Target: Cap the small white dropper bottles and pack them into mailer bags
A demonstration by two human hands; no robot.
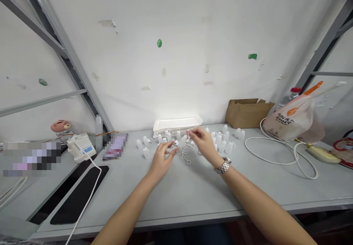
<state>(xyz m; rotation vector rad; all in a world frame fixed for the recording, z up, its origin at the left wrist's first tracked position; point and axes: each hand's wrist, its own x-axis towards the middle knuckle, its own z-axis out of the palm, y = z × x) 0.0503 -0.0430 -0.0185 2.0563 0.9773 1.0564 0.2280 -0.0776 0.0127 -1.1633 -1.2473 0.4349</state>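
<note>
Over the middle of the grey table, a small translucent white squeeze bottle (182, 141) lies tilted between my two hands. My left hand (160, 159) pinches it at its lower left end with thumb and forefinger. At the upper right end, my right hand (203, 142) closes its fingertips on the bottle, partly hiding that end. Thin white looped straps (184, 152) lie just below the bottle. Several similar bottles stand around my hands, among them one on the left (146, 153) and one on the right (228, 147).
Stacked white trays (178, 122) stand against the wall, with a cardboard box (248, 114) to their right. Farther right are a plastic bag (292, 118), a looped white cable (271, 162) and a yellowish item (324, 154). A power adapter (81, 147) and a black mat (79, 197) are at left.
</note>
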